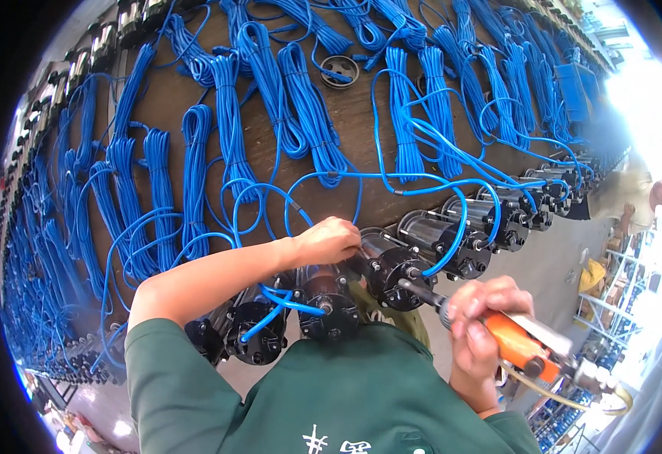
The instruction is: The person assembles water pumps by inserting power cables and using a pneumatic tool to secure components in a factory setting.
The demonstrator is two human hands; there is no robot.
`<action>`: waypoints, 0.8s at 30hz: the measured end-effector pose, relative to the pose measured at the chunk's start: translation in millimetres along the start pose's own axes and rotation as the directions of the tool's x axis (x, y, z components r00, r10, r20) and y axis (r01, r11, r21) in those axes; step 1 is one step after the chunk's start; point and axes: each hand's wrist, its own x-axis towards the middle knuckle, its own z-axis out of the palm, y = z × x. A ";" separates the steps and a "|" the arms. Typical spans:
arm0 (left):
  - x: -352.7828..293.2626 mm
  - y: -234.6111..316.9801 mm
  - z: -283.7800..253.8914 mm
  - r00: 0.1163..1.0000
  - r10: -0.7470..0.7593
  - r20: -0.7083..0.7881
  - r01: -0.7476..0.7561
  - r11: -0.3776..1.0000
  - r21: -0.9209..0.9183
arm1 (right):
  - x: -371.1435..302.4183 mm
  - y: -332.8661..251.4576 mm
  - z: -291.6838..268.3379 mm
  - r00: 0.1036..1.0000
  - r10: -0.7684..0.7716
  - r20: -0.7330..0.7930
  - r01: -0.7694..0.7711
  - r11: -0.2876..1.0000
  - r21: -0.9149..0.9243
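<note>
My right hand [486, 314] is wrapped round an orange and silver air screwdriver [524, 346]. Its dark shaft points left, with the tip at the black end cap of a clear-walled cylinder unit [395, 276]; whether the tip sits in a screw I cannot tell. Against the left side of this unit, my left hand [329, 240] is closed with curled fingers. Its fingertips are hidden, so what they grip cannot be made out. A blue cable [440, 266] leaves the end cap. Just left stands another black-capped unit [329, 310] with a blue cable fitted.
Many coiled blue cables [229, 113] cover the brown tabletop [353, 113]. More cylinder units [452, 238] line the table's near edge. A pale air hose [542, 393] trails from the screwdriver. At the right are a person [637, 197] and a shelf rack [610, 295].
</note>
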 end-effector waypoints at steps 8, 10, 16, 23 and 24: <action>-4.5 -7.5 13.1 0.999 -0.018 -0.034 0.018 1.000 0.024 | 4.0 71.7 9.9 0.941 -0.117 0.317 0.178 0.969 -0.173; -4.7 -7.2 13.4 0.999 -0.018 -0.028 0.019 0.999 0.028 | 9.2 69.6 12.1 0.905 -0.099 0.414 0.204 0.955 -0.216; 8.3 16.1 -12.4 0.983 -0.101 0.153 0.073 0.982 0.176 | 3.3 76.3 7.2 0.943 0.041 0.330 -0.014 0.996 -0.084; 26.9 140.4 -130.7 0.813 -0.514 -0.274 0.577 0.647 0.499 | -1.5 107.4 2.1 0.924 -0.015 0.382 -0.022 0.995 0.093; 22.7 182.4 -135.0 0.717 -0.438 -0.542 0.682 0.602 0.416 | -1.1 108.0 4.2 0.919 -0.079 0.387 0.037 0.993 0.115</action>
